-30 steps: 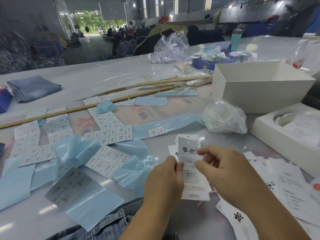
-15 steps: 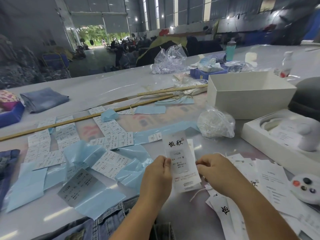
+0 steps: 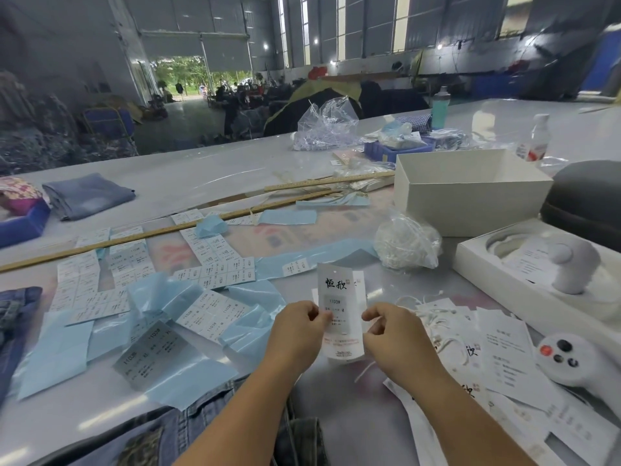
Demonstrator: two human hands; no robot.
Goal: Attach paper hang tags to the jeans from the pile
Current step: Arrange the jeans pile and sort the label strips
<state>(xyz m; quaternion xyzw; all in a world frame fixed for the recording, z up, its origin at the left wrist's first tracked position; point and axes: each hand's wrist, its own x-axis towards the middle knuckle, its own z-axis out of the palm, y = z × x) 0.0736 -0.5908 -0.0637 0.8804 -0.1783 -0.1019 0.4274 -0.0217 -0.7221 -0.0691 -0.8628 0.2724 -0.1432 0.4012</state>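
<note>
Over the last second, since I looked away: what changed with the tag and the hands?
The hang tag was lifted off the table and turned upright, facing the camera. Left hand and right hand kept pinching its edges throughout. Sticker sheets and jeans stayed put.

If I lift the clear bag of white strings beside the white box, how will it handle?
The clear bag of strings looks slumped and crinkled, so it will probably sag and change shape when lifted. Its fill looks like loose thin cord, so it is likely light. The glossy film may slip on the smooth table if pushed.
</note>
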